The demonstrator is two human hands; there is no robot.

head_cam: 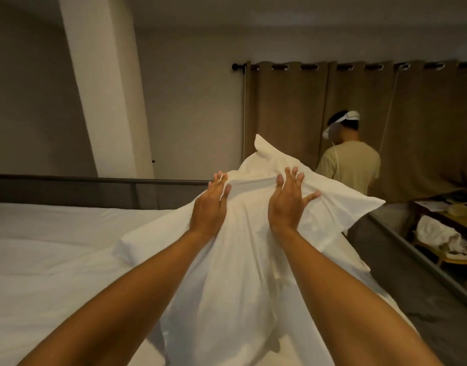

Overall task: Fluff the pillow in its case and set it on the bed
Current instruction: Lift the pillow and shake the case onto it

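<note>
A white pillow point(249, 233) in a white case lies lengthwise in front of me, its far end raised above the bed point(42, 247) and its near end loose and crumpled. My left hand point(210, 207) pinches a fold of the case near the pillow's top left. On the upper right of the pillow, my right hand point(289, 204) presses flat with its fingers spread. A second white pillow point(137, 244) lies flat on the white sheet just left of it.
A dark grey headboard point(68, 187) runs along the far side of the bed. Another person point(350, 167) with a headset stands by brown curtains point(385, 122). A low table point(449, 233) with clutter sits at right, beyond the grey bed frame edge point(417, 262).
</note>
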